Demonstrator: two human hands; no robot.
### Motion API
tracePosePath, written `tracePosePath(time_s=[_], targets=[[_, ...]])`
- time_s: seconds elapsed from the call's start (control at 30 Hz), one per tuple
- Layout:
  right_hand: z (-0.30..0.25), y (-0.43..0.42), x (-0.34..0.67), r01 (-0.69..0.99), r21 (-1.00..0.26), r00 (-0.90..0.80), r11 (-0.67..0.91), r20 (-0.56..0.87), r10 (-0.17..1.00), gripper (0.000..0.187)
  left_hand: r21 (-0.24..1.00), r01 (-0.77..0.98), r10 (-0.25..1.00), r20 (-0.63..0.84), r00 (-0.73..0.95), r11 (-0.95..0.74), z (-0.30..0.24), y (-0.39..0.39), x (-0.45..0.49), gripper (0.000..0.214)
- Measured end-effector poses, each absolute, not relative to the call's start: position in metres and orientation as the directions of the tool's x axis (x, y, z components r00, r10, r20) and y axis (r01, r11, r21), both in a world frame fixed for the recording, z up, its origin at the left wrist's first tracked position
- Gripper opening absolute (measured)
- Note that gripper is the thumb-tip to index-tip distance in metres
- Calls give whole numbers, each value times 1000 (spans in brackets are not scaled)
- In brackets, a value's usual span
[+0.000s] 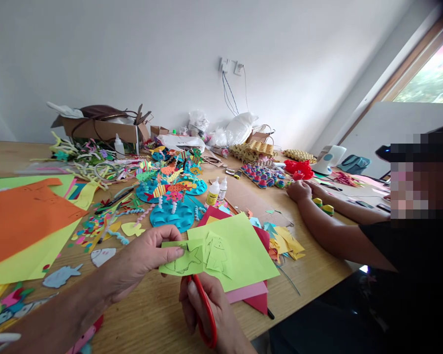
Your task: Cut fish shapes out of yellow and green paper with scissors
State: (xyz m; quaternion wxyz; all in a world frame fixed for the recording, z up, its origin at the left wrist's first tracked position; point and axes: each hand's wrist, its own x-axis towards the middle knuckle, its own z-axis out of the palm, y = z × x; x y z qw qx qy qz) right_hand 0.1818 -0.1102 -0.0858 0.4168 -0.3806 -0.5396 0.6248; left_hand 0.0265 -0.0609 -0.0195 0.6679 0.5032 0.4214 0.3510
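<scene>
My left hand (153,253) pinches a small piece of green paper (186,259) with a fish outline drawn on it, thumb on top. Just below it, my right hand (210,300) is wrapped round red-handled scissors (206,314); their blades are hidden behind the paper. Beyond lies a larger yellow-green sheet (249,246), on which a smaller cut piece (217,251) with another fish drawing rests. Red and pink sheets stick out from under it. A blue base (172,216) with colourful paper fish on curled stems stands behind my left hand.
Glue bottles (214,191) stand mid-table. Orange paper (25,216) lies at left, near fish cut-outs (62,276) and confetti. Yellow scraps (286,243) lie at right. A co-worker's forearms (332,236) rest on the table's right side, near painted egg cartons (260,174). A cardboard box (99,130) stands behind.
</scene>
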Motion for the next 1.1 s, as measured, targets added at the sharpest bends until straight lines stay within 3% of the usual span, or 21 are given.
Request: tracePosePath(time_s=[0.43,1.1], targets=[[-87,-110,181,-135,-989,-377,-65,-9,926,56,981,-22,913,-172,371,194,-24,-62,28,22],[-94,-114,178,-180,-983,-338,35,95,936,50,968,-51,877,-200,436,246,-29,-63,30,29]])
